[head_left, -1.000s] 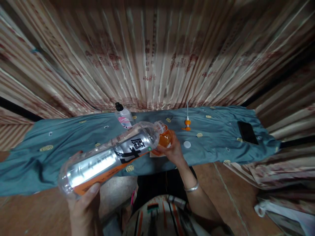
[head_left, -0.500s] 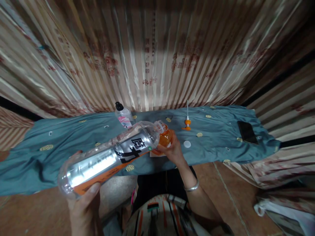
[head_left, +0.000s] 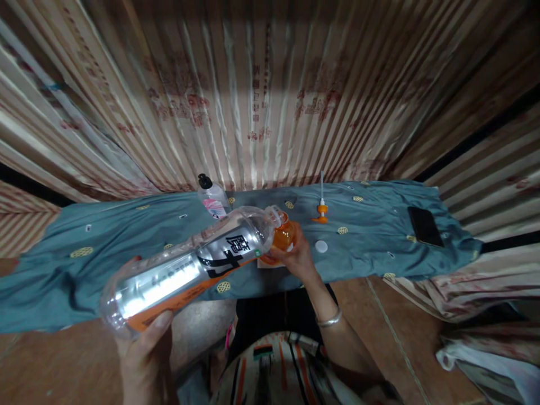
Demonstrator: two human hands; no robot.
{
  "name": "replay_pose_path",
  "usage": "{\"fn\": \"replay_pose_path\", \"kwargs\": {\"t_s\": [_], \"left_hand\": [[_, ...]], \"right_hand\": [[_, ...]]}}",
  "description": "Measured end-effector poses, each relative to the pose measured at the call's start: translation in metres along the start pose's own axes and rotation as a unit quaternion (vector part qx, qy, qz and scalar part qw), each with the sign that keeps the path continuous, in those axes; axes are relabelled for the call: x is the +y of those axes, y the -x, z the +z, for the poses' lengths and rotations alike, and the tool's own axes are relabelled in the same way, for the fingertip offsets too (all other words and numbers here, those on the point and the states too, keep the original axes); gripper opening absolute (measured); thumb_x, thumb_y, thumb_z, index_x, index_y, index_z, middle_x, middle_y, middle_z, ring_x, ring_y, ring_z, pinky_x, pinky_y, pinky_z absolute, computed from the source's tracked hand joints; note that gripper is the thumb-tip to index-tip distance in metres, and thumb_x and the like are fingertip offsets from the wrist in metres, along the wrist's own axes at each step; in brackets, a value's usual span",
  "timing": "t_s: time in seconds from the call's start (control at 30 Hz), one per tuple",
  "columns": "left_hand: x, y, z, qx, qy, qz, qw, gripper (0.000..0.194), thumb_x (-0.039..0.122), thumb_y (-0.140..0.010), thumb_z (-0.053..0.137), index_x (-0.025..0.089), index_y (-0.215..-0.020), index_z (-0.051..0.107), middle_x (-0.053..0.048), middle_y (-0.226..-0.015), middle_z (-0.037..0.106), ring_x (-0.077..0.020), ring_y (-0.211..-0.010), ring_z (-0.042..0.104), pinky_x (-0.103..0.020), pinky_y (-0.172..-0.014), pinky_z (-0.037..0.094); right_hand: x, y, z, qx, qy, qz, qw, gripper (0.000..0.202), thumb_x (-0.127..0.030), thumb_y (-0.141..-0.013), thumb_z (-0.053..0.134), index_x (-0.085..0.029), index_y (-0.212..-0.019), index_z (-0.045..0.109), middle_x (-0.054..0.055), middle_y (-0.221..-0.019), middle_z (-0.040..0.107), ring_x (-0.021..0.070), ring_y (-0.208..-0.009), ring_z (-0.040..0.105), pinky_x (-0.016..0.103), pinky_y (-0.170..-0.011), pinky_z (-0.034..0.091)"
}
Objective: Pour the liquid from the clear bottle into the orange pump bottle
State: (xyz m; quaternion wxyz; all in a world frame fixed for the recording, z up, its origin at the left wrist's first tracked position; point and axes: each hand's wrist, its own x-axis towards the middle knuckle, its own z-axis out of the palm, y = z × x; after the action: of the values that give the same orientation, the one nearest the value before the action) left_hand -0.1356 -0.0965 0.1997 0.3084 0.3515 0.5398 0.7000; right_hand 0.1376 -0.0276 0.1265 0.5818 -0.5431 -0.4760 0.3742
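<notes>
A large clear bottle (head_left: 189, 270) with a silver and orange label lies tilted across the view, its neck to the right. My left hand (head_left: 147, 332) is wrapped round its base end. My right hand (head_left: 297, 253) is closed round a small orange see-through bottle (head_left: 283, 235) above the table's front part. The large bottle's mouth is at the top of the orange bottle; whether liquid flows is too small to tell. Under the orange bottle shows the edge of something pale.
A clear bottle with a black cap (head_left: 213, 199) stands behind the large bottle. To the right on the teal cloth (head_left: 363, 247) are an orange pump head (head_left: 322, 210) with its tube, a white round cap (head_left: 321, 246) and a black phone (head_left: 425, 226). A striped curtain hangs behind.
</notes>
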Motion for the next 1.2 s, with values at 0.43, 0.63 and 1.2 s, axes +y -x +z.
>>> {"fn": "replay_pose_path", "kwargs": {"t_s": [0.43, 0.63, 1.2], "left_hand": [[-0.009, 0.001, -0.007, 0.011, -0.023, -0.016, 1.000, 0.099, 0.055, -0.048, 0.098, 0.036, -0.143, 0.076, -0.005, -0.141, 0.077, -0.0383, -0.134, 0.071, -0.051, -0.111, 0.065], [-0.011, 0.002, -0.009, 0.016, -0.013, -0.016, 1.000, 0.101, 0.055, -0.047, 0.099, 0.034, -0.143, 0.075, -0.007, -0.146, 0.075, -0.0372, -0.136, 0.070, -0.045, -0.108, 0.066], [-0.016, -0.001, -0.010, 0.015, -0.002, -0.005, 1.000, 0.102, 0.052, -0.049, 0.097, 0.032, -0.146, 0.075, -0.007, -0.154, 0.071, -0.0356, -0.138, 0.068, -0.044, -0.112, 0.063]], "right_hand": [[-0.003, 0.002, 0.001, -0.002, 0.000, -0.014, 1.000, 0.066, -0.046, -0.072, 0.099, -0.027, -0.128, 0.068, 0.006, -0.117, 0.088, 0.0296, -0.106, 0.086, 0.042, -0.092, 0.073], [-0.005, 0.002, 0.000, -0.008, -0.012, -0.012, 1.000, 0.065, -0.043, -0.072, 0.099, -0.026, -0.126, 0.068, 0.007, -0.118, 0.088, 0.0299, -0.107, 0.087, 0.043, -0.095, 0.073], [0.000, 0.002, -0.001, -0.006, 0.021, -0.022, 1.000, 0.066, -0.045, -0.074, 0.099, -0.027, -0.130, 0.068, 0.006, -0.120, 0.088, 0.0300, -0.108, 0.086, 0.043, -0.095, 0.072]]}}
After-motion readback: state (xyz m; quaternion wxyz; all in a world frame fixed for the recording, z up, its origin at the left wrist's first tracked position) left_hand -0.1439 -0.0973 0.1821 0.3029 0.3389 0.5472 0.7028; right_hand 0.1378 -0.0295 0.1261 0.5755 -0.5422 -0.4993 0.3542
